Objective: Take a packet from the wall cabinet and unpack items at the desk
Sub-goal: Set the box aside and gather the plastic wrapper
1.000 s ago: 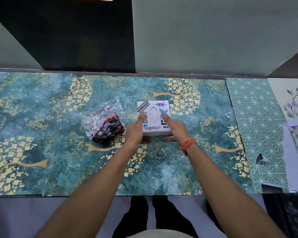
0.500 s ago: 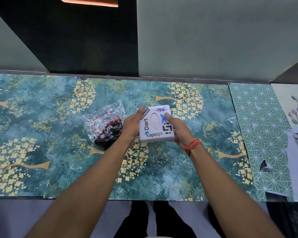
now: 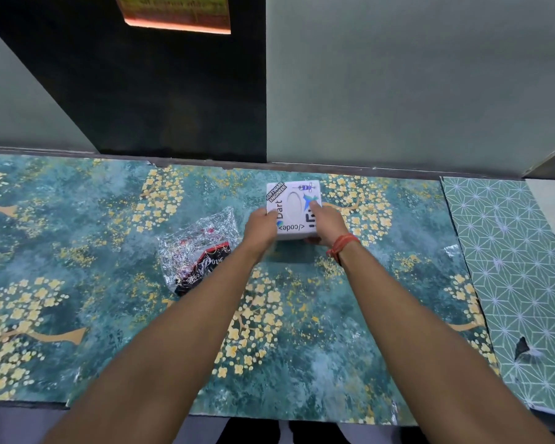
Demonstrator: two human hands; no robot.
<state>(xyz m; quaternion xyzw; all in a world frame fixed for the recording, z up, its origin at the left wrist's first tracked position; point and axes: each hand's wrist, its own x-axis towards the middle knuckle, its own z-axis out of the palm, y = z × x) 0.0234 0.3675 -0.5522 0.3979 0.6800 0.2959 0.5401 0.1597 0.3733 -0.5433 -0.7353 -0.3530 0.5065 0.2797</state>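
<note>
**Packet and box: handling notes**

Packet lies on the desk, left of centre, touching neither hand. We read it as a crinkled clear plastic wrapper with a dark printed item inside, partly hidden by the left forearm. Judgement: light, soft and slippery; the film would buckle under a pinch. We would take it by the bulk of the contents, or by the loose film at its upper edge if the aim is to open it.

Moving right, the left hand is closed on the left side of the white box, thumb over the top face. The box carries stickers and has an oval opening in the top. A shadow lies on the desk below its near edge, so we judge it raised clear of the surface, though the underside is hidden.

Right hand grips the opposite side, thumb on top, fingers wrapped beneath; an orange thread band sits at the wrist.

Judgement on the box: stiff walls, modest weight, smooth faces. Opposed side pressure from both hands suits it; the oval opening is the weak spot, so we keep thumbs off it.

Further right, patterned paper sheets cover the desk end.
</note>
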